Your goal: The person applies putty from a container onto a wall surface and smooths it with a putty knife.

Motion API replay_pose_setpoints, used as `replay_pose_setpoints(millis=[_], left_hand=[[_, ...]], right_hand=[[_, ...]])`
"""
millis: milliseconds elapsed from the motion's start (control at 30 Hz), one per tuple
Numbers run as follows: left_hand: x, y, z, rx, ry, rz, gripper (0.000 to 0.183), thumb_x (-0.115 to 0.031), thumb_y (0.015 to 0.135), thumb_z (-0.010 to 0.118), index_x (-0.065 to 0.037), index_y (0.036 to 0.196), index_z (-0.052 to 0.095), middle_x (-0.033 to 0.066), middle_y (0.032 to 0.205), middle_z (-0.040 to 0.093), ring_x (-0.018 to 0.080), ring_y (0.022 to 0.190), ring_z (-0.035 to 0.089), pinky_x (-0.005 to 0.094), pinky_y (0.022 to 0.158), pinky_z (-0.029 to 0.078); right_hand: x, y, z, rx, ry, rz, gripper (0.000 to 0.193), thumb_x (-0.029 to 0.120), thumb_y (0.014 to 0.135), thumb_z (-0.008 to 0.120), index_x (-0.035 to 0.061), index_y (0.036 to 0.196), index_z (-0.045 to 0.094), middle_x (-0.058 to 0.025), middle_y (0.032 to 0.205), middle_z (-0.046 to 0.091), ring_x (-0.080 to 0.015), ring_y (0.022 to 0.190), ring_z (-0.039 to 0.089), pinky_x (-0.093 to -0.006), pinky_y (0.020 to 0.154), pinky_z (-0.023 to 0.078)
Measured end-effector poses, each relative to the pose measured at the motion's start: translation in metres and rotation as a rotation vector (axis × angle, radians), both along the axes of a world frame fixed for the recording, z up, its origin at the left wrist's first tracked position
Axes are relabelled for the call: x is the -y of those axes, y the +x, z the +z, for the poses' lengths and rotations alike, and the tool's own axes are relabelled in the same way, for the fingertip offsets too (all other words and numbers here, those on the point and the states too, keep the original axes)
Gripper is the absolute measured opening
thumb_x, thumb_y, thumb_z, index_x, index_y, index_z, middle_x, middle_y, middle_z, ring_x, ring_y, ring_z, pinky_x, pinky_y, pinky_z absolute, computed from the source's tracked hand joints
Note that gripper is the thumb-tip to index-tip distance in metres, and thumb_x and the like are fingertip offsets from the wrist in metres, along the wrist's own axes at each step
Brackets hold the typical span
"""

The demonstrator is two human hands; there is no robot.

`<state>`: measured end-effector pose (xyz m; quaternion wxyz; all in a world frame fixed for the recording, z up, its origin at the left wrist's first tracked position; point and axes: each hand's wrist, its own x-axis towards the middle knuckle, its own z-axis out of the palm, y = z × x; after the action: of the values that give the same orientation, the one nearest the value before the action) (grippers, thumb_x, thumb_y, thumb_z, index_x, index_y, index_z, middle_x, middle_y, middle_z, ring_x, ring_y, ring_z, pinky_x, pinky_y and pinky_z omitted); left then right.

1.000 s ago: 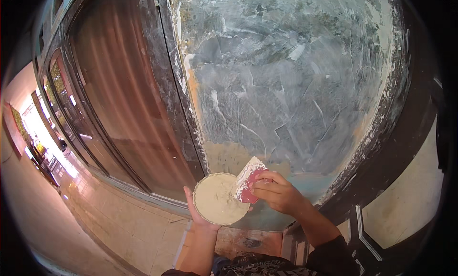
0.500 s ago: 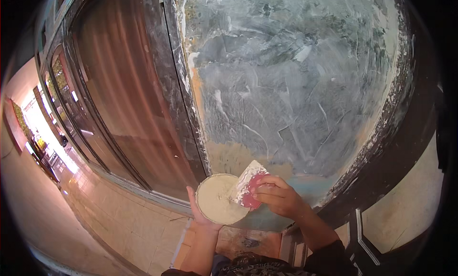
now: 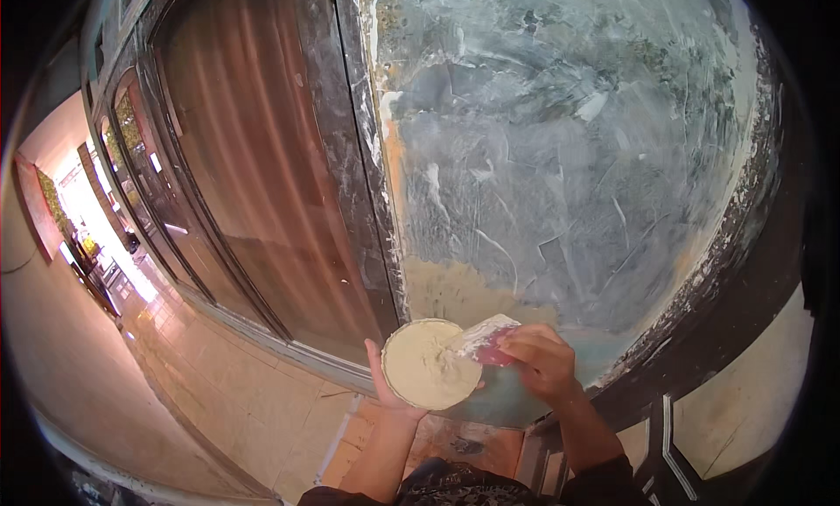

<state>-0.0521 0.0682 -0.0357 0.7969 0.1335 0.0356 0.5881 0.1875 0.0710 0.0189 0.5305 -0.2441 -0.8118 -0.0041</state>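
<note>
My left hand (image 3: 395, 390) supports a round tub of cream-coloured putty (image 3: 429, 375) from below, its thumb up along the left side. In my right hand (image 3: 544, 359) is a pink putty scraper (image 3: 495, 347), its flat blade smeared with whitish putty. The scraper's lower edge meets the putty at the right part of the tub. The putty's surface is stirred up around that spot. Beyond both hands rises a wall panel (image 3: 560, 182) with grey-green patches, pale streaks and a beige strip low down.
On the left a dark-framed glass door (image 3: 262, 156) with a reddish-brown curtain meets the wall. A tiled floor (image 3: 254, 401) runs toward a bright opening at far left. Dark trim (image 3: 700, 305) curves along the wall's right side, near a black-framed piece (image 3: 669, 445).
The scraper has tilted flatter, and its blade now dips at the putty's right part. The putty looks more disturbed. Tub and hands appear further right as the view shifts.
</note>
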Motion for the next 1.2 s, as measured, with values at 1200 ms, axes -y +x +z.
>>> replay_pose_setpoints(millis=[1200], left_hand=[[-0.037,-0.101,-0.024,-0.009,0.063,0.103,0.106,-0.092,0.085,0.036,-0.016,0.158,0.038,0.0200,0.165,0.032,0.0529,0.146,0.034,0.0941,0.099,0.024]], right_hand=[[-0.071,0.012,-0.035,-0.438,-0.297,-0.522,0.014,0.003,0.089,0.076,-0.0043,0.101,0.071,-0.0156,0.089,0.072,-0.0256,0.076,0.065,-0.0343,0.071,0.052]])
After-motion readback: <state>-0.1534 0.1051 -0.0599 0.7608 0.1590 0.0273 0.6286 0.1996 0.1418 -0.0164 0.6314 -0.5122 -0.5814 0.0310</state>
